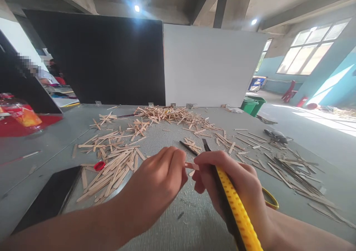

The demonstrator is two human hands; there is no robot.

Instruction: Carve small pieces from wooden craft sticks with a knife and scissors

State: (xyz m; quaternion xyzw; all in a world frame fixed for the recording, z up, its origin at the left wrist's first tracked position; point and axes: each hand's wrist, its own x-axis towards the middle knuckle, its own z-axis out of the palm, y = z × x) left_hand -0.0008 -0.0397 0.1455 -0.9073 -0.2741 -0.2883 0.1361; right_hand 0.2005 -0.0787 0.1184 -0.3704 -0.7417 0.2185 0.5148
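My left hand (160,184) is closed, pinching one end of a small piece of wooden stick (190,165) in the middle of the view. My right hand (239,176) is wrapped round a yellow and black utility knife (231,199), its dark blade end pointing away from me. The right fingertips also meet the other end of the stick piece, so it spans the short gap between both hands. Behind the fingers lies a dark, pen-like rod (188,147), partly hidden by my right hand. A yellow loop-shaped handle (270,198) shows beside my right wrist.
Loose wooden craft sticks (114,173) lie left, with another heap (169,113) at the back. Thin strips (294,176) are scattered right, near a dark tool (278,136). A red cap (99,166), black flat slab (47,199) and drink bottle (23,111) are left. Panels (211,65) stand behind.
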